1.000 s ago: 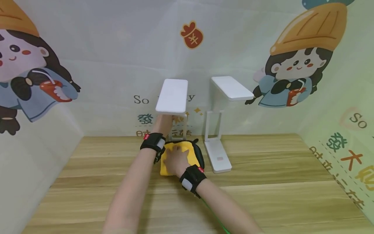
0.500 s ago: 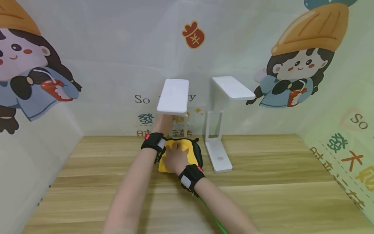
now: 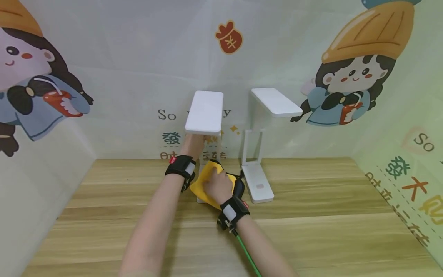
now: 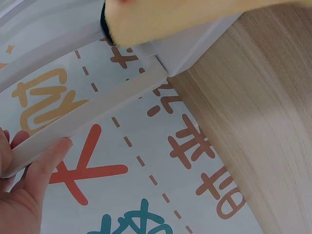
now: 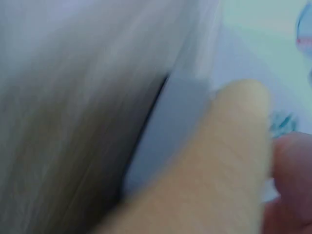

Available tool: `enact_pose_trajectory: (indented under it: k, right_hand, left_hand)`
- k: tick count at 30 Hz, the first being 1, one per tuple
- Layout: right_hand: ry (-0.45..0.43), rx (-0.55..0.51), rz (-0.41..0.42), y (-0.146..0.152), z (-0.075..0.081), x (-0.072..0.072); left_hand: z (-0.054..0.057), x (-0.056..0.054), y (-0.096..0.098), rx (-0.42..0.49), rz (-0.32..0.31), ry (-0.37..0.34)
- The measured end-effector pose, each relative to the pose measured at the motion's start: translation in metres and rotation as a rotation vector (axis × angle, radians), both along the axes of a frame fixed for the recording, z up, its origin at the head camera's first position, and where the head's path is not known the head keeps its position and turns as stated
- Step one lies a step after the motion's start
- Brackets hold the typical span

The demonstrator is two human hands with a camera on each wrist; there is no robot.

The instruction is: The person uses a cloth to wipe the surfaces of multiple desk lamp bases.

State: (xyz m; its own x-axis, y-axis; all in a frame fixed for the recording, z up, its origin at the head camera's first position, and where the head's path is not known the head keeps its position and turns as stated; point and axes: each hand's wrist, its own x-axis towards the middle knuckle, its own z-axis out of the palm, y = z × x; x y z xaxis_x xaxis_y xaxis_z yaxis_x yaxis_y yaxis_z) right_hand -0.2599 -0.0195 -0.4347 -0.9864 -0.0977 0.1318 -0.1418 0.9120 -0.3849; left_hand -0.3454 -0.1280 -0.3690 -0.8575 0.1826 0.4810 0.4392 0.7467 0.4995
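Observation:
A white desk lamp (image 3: 205, 112) stands near the back wall, its flat head above its two-post frame. My left hand (image 3: 194, 145) is behind that head, partly hidden. In the left wrist view, the left hand's fingers (image 4: 46, 165) and thumb grip one white post (image 4: 92, 107) of the frame. My right hand (image 3: 219, 186) holds a yellow cloth (image 3: 201, 187) with a dark underside, bunched over the lamp's base. Most of the base is hidden under cloth and hand. The right wrist view is blurred; a pale base edge (image 5: 170, 122) shows there.
A second white desk lamp (image 3: 257, 184) stands just right of the cloth. Behind both lamps rises a printed backdrop (image 3: 138, 84), which also lines the sides. The wooden table (image 3: 318, 231) spreads in front. A green cable (image 3: 247, 250) runs from the right wristband.
The right hand has gone from lying spread over the flat cloth to grasping it bunched and turned. Part of the lamp's base now shows. The left hand stays on the post.

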Motion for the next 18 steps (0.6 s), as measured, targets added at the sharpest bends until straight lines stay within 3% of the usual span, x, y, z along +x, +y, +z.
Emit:
enact_pose_trajectory:
  k: [4, 10, 13, 18]
  right_hand:
    - [0.004, -0.013, 0.015, 0.012, 0.001, -0.013]
    - [-0.016, 0.094, -0.005, 0.013, 0.006, 0.006]
    - [-0.017, 0.09, -0.012, 0.011, 0.01, 0.009]
    - [-0.006, 0.021, 0.052, 0.011, 0.008, -0.013]
  left_hand:
    - [0.0, -0.001, 0.001, 0.052, 0.004, -0.062]
    - [0.003, 0.001, 0.0, 0.009, 0.041, -0.058]
    - [0.005, 0.003, 0.0, -0.028, 0.056, -0.042]
    - [0.006, 0.004, 0.001, -0.07, 0.064, -0.046]
